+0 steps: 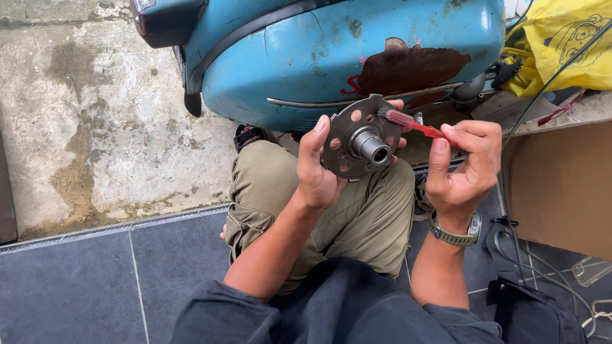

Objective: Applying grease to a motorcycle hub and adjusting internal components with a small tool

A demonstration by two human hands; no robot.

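Setting: Concrete and dark tiles (76, 286) are lying under a person sitting beside a blue scooter (306, 57) with a rusted patch.
Left hand (317, 169): is gripping a round metal hub (360, 137) by its rim, holding it up just right of the palm, face toward the camera.
Right hand (464, 165): is pinching a red brush (414, 123) between fingertips; its bristles are touching the hub's upper edge.
Progress: brushing is under way; the hub is looking dark and grimy, so cleaning seems far from finished.
Nearby: a yellow bag (567, 44) is lying beyond the right hand.
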